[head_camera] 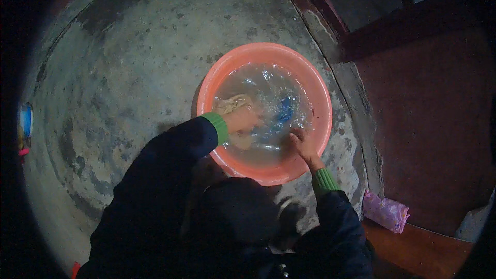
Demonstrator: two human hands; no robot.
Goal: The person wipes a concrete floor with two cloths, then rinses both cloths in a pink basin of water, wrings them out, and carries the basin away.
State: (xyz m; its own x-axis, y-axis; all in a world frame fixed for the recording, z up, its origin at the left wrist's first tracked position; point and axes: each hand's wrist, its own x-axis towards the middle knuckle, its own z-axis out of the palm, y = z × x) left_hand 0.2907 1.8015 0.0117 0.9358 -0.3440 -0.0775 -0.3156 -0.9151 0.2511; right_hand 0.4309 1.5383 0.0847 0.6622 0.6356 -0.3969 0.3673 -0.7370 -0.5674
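Observation:
A round orange plastic basin (265, 51) of cloudy, rippling water (240, 79) stands before me on the floor. My left hand (245, 118), blurred, reaches into its left side. Beside that hand, a beige cloth (232, 103) breaks the surface; whether the fingers grip it is unclear. Over the basin's right front side is my right hand (305, 142), its fingers bent down at the water and partly hidden. Something blue, likely fabric (286, 109), lies in the water between and beyond both hands.
Stained concrete floor (135, 66) surrounds the basin. To the right, a raised edge (348, 97) borders a dark reddish surface (430, 124). A pink patterned plastic packet (385, 212) lies at lower right, by an orange-brown board (422, 246). A small blue object (26, 120) is at far left.

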